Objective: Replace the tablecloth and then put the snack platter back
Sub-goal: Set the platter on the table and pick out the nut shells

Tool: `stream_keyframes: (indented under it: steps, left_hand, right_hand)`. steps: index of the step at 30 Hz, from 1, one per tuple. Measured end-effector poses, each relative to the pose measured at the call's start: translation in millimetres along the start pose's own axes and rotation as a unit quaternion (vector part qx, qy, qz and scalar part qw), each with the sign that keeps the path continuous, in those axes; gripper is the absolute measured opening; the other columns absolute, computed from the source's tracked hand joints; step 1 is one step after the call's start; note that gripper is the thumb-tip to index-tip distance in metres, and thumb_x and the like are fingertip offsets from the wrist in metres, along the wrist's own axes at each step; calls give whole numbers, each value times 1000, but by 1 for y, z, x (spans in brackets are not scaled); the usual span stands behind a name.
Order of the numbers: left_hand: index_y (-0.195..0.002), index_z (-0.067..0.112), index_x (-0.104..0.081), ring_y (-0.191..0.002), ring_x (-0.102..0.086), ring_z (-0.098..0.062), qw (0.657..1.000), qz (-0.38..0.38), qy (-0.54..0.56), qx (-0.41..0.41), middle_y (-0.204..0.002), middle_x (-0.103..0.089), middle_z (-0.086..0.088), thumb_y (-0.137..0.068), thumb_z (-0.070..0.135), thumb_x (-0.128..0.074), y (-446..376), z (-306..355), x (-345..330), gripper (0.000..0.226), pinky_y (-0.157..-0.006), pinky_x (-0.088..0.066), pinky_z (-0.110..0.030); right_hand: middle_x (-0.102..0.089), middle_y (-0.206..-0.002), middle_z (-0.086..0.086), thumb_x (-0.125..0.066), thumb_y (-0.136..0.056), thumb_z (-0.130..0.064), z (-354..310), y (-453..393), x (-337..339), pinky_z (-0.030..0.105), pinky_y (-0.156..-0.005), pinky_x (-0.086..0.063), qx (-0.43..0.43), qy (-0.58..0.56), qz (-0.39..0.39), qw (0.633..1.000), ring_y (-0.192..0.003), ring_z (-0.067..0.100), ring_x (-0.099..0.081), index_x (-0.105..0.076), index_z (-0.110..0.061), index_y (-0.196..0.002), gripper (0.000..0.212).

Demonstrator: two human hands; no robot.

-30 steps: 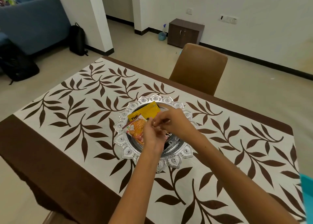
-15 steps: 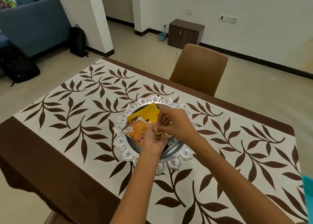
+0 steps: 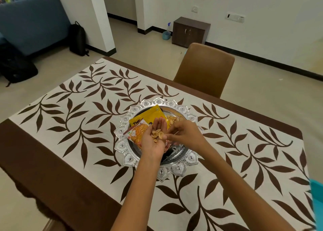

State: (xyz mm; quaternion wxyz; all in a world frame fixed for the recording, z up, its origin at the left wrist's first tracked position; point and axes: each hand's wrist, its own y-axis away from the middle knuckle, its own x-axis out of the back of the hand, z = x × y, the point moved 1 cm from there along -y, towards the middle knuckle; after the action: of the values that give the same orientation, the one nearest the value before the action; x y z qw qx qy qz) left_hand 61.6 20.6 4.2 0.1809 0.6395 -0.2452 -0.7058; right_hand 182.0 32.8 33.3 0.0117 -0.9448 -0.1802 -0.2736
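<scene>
over the silver snack platter (image 3: 139, 161) mid-tablecloth (image 3: 70, 112), well inside every edge, the left hand (image 3: 153, 140) cups chips (image 3: 157, 134) on straight fingers; the right hand (image 3: 185, 134) pinches one.

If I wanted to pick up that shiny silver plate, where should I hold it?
Probably by the scalloped rim of the platter, one hand at its left edge and one at its right, coming in from the sides. The rim sticks out flat all round, and the packets and loose chips sit in the middle, so a level two-handed lift seems safest.
</scene>
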Motion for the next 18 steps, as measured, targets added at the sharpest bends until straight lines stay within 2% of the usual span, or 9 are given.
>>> stream_keyframes:
  steps: [3,5,7,9,11,13,15,18]
  left_hand:
    - [-91,-2,-63,-67,-71,-24,1000,-7,-7,-12,-77,-71,-17,-101,17,-36,1,-3,0,35,-61,-59,-30]
    - [-91,-3,-63,-66,-71,-24,1000,-11,-6,-9,-77,-70,-17,-102,17,-36,3,-1,0,35,-54,-59,-30]
    - [-91,-4,-63,-67,-71,-25,1000,-17,11,-9,-77,-70,-17,-101,16,-36,5,3,2,35,-63,-60,-39]
    - [-92,-4,-64,-70,-71,-26,1000,-24,13,-15,-78,-70,-17,-101,16,-36,6,8,4,35,-74,-57,-41]
    - [-94,-5,-63,-74,-71,-27,999,-31,-7,-23,-80,-70,-17,-101,17,-36,9,11,3,36,-80,-56,-41]
    - [-96,-6,-63,-81,-71,-28,999,-37,-28,-21,-84,-70,-19,-102,17,-34,10,13,3,37,-85,-54,-43]
    - [-98,-7,-62,-92,-67,-30,998,-40,-39,-15,-89,-70,-21,-102,18,-34,10,13,2,37,-92,-50,-43]
    - [-101,-7,-62,-96,-66,-31,997,-58,-48,-7,-96,-69,-22,-101,18,-36,10,14,0,36,-90,-51,-44]
  right_hand:
    - [-71,-71,6,-79,-73,-19,-2,1,-8,28,-70,-56,35,-12,31,999,-66,18,-68,-73,-8,-80,14]
    - [-71,-73,5,-73,-79,-18,0,-3,-5,26,-70,-56,40,-30,34,998,-67,16,-68,-74,-10,-84,10]
    - [-71,-79,4,-69,-83,-15,11,-12,3,28,-72,-57,34,-20,61,997,-70,11,-67,-73,-8,-90,10]
    - [-71,-100,5,-68,-83,-11,25,-21,8,38,-86,-53,37,74,71,994,-90,13,-65,-71,-9,-102,19]
    - [-56,-132,8,-64,-85,-7,34,-26,2,42,-107,-37,32,187,-15,982,-122,20,-50,-61,-14,-123,38]
    - [-33,-150,6,-55,-91,-9,40,-26,-14,42,-115,-19,34,289,-110,950,-139,25,-26,-48,-20,-136,47]
    - [-26,-154,5,-48,-94,-9,47,-22,-29,44,-116,-16,50,339,-117,932,-143,28,-16,-46,-23,-137,45]
    - [-42,-145,8,-53,-92,-9,50,-13,-36,33,-109,-26,58,304,-36,950,-133,28,-36,-54,-15,-131,40]
